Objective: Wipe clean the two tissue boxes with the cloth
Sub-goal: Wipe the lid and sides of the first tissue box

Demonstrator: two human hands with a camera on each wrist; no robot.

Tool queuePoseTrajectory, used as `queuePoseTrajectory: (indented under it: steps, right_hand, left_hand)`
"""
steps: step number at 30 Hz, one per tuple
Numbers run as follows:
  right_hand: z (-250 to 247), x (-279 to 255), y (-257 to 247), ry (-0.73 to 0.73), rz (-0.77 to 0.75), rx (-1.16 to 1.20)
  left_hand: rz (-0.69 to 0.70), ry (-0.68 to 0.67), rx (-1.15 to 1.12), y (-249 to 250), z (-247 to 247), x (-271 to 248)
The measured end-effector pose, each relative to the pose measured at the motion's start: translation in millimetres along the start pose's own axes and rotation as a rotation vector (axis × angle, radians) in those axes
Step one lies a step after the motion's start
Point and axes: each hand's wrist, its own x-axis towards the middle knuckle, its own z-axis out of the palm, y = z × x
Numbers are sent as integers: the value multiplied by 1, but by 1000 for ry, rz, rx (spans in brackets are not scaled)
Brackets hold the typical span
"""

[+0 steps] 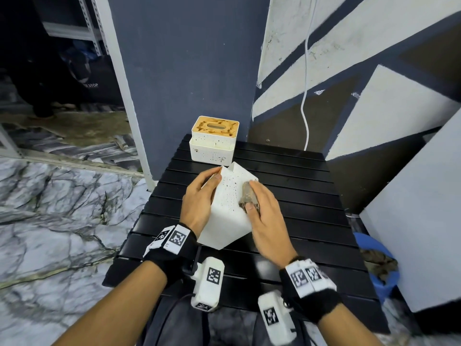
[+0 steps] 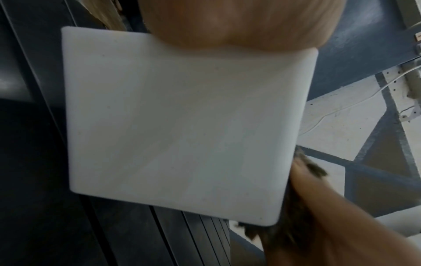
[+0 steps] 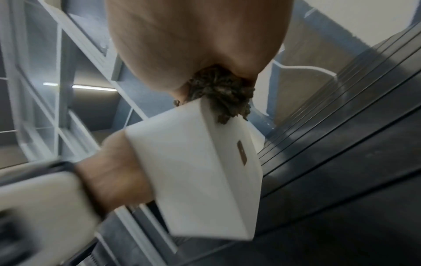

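Left hand: the left hand (image 1: 199,201) grips the near tissue box (image 1: 225,211) from its left side; the fingers are curled over the far upper edge, palm flat against the left face.
Right hand: the right hand (image 1: 265,216) pinches the cloth (image 1: 249,198) between thumb and fingers and presses it onto the box's right upper edge.
Cloth: brown, bunched into a wad; in the right wrist view it sits against the box edge directly below the palm.
Near tissue box: white, lifted and tilted above the black slatted table (image 1: 299,196); long axis runs from the person toward the far side, open end pointing away. The upward face carries dark specks.
Underside: the left wrist view shows a plain white face (image 2: 177,126) of the box.
Far tissue box: the second tissue box (image 1: 214,141) stands upright at the table's far edge, well apart from both hands; its wooden lid with slot faces up and is stained dark brown.
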Motion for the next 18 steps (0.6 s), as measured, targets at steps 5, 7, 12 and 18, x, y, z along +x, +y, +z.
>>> queuePoseTrajectory:
  steps: [5,7,12,18]
  right_hand:
    - [2,-38,-13,-39,-105,-48]
    - [0,-25,-13,-57,-81,-58]
    - [-3,29,-6,-72,14,-100]
    - [1,-9,-12,-57,-44,-62]
  left_hand:
    - [-3,7,-37,-1,-6,2]
    - [-9,2,-53,-1,-7,3]
    - [-9,3,-61,-1,-8,4]
    - [-13,11,-84,-4,-10,4]
